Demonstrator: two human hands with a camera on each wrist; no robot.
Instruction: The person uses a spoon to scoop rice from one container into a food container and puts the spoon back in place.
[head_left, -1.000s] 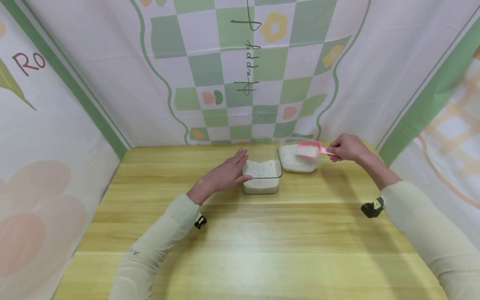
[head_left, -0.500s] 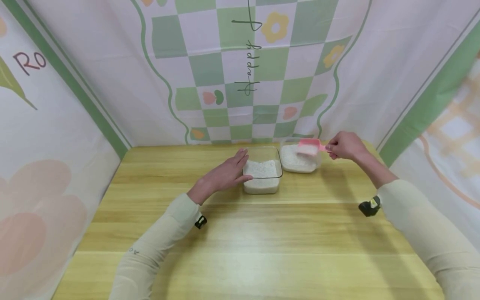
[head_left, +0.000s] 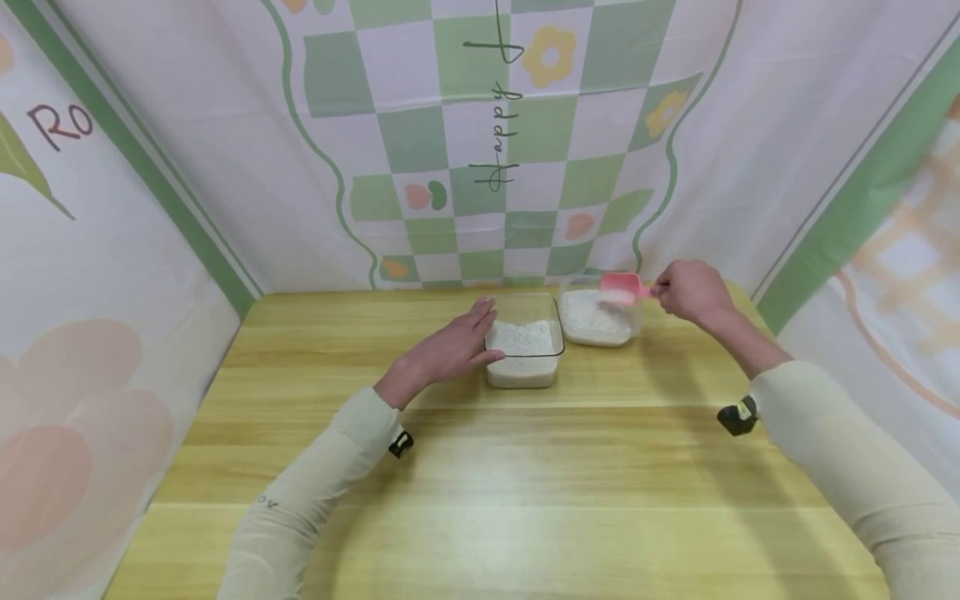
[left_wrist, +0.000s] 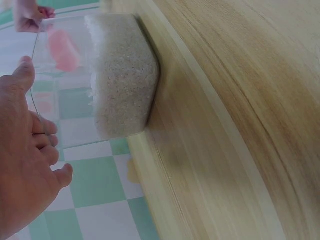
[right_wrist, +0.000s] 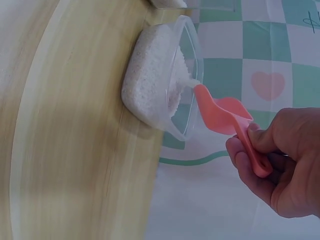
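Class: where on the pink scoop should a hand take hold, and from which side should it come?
Hold the scoop by its narrow handle, coming from the right, away from the tub. The bowl end tips over the tub's rice, so only the handle is free; the right hand grips it there.

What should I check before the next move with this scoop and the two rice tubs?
1. Right hand grips the scoop handle: ok.
2. Scoop over the right tub, rice tipping from its lip: ok.
3. Left hand rests against the left tub, steadying it: ok.
4. Both tubs stand flat on the table: ok.
5. Rice left in the scoop: cannot tell.
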